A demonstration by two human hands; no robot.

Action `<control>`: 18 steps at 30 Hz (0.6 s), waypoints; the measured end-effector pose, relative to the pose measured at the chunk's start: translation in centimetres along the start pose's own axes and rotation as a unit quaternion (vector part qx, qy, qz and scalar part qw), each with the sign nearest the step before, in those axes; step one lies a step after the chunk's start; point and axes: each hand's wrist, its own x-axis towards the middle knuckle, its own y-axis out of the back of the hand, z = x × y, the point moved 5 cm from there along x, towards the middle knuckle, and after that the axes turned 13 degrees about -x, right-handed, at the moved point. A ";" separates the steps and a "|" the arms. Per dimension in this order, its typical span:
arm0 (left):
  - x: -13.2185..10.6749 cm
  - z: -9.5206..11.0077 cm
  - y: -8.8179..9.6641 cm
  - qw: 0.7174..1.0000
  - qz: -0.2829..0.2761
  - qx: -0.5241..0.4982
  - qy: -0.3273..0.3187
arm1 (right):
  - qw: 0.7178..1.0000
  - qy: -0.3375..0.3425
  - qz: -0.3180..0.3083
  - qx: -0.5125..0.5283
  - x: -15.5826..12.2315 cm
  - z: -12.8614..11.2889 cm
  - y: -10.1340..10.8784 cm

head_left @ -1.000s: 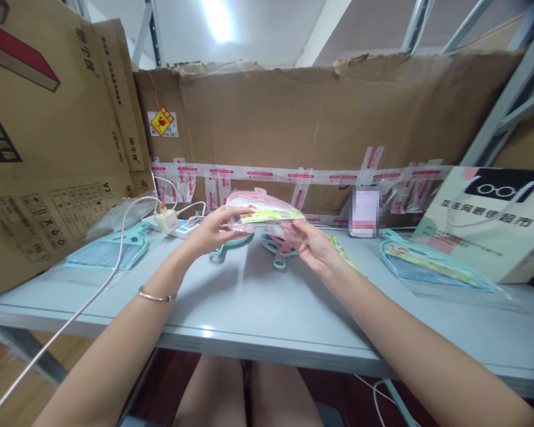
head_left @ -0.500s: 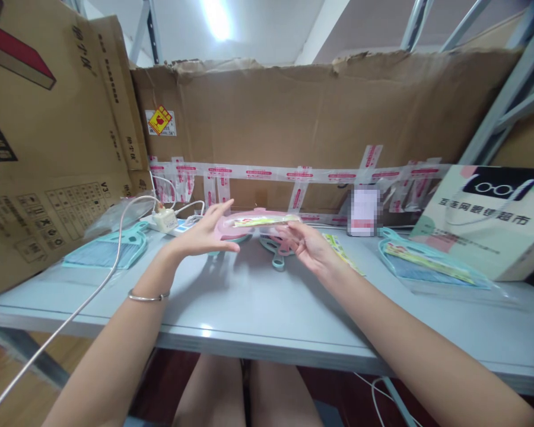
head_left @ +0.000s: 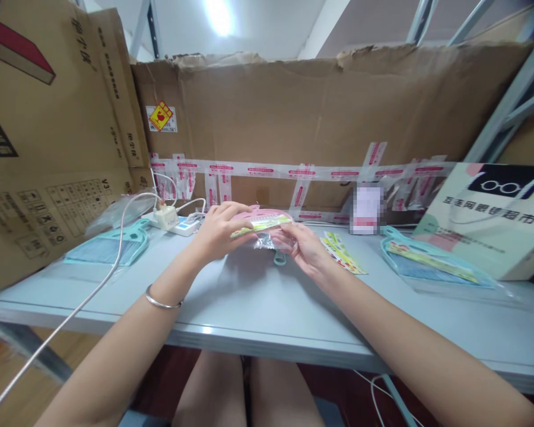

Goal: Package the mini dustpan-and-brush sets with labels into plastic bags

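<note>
Above the table's middle, my hands hold a pink dustpan-like piece (head_left: pixel 267 212) in a clear plastic bag (head_left: pixel 264 241), tilted nearly edge-on. A yellow-green printed card strip (head_left: pixel 267 223) lies along its near side. My left hand (head_left: pixel 225 230) is closed over the left end, with fingers on top. My right hand (head_left: pixel 306 246) pinches the right end of the bag between thumb and fingers. Beneath the bag, a teal handle with a ring end (head_left: pixel 279 257) shows on the table; the rest of that piece is hidden.
Bagged teal dustpan-like pieces lie at left (head_left: pixel 111 244) and right (head_left: pixel 436 261). Printed card strips (head_left: pixel 343 254) sit right of my hands. Behind stand a phone-like object (head_left: pixel 365 207), a power strip (head_left: pixel 184 226) and a large cardboard box (head_left: pixel 267 112). A white cable (head_left: pixel 111 273) crosses the left side.
My left hand has closed from an open spread onto the bag's left end. The bagged pink piece has tilted, showing more of its card. My right hand keeps its pinch.
</note>
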 end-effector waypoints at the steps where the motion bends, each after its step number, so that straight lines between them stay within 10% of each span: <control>1: 0.0 0.0 0.1 1.000 -0.002 0.009 0.004 | 1.000 0.000 0.000 0.003 0.0 0.0 0.0; 6: 0.2 0.2 -0.2 0.997 -0.002 0.066 0.043 | 1.000 -0.007 0.009 0.005 -0.2 0.1 -0.1; 12: 0.1 -2.1 -0.1 0.970 0.053 0.017 0.235 | 1.000 -0.007 0.001 -0.002 -0.3 0.3 -0.4; 18: -1.9 -5.9 4.5 0.938 0.114 -0.176 0.278 | 0.999 -0.037 0.023 0.005 0.0 0.0 0.6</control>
